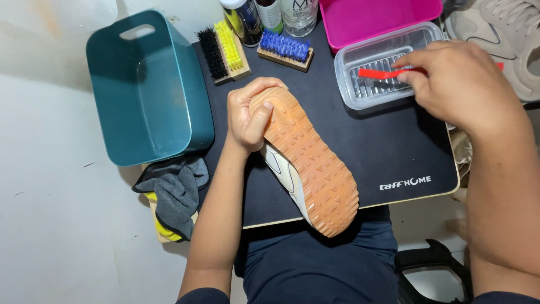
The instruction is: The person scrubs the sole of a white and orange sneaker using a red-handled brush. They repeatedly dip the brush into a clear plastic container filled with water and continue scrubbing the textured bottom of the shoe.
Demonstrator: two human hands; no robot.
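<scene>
The left hand (pixel 247 115) gripped the sneaker (pixel 306 163) at its upper end, fingers curled over the sole's edge, tread up at table centre. It looked light, its rubber sole stiff and grippy, best held at that narrow end. At two o'clock, the right hand (pixel 461 84) pinched a red brush handle (pixel 388 72) inside the clear tray (pixel 351 93), bristles hidden.

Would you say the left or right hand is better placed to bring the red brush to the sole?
Right: the right hand grips the red brush over the clear tray; the left hand holds the shoe.
</scene>
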